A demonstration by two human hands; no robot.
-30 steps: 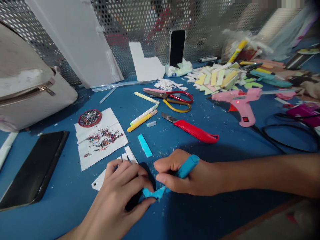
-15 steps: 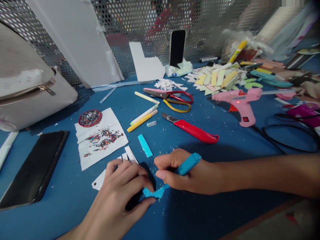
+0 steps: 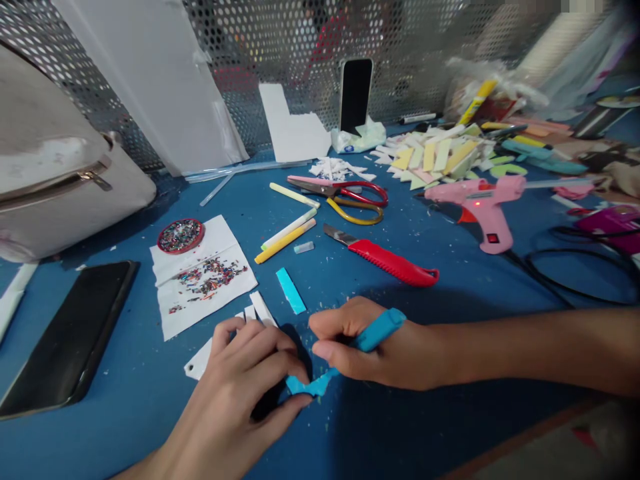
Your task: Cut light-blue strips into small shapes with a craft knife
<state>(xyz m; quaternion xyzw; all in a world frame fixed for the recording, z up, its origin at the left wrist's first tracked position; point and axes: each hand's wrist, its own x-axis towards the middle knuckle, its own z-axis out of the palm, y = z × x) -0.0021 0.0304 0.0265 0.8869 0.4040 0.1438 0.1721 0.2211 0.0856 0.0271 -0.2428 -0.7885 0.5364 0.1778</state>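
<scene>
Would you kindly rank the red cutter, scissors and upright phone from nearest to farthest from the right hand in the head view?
1. Red cutter, just beyond the right hand.
2. Scissors, behind it.
3. Upright phone, at the back near the mesh.

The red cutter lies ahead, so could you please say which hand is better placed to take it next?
Probably the right hand: it is nearer the cutter, though it holds the marker. The left hand is farther off, pinching the blue piece.
</scene>
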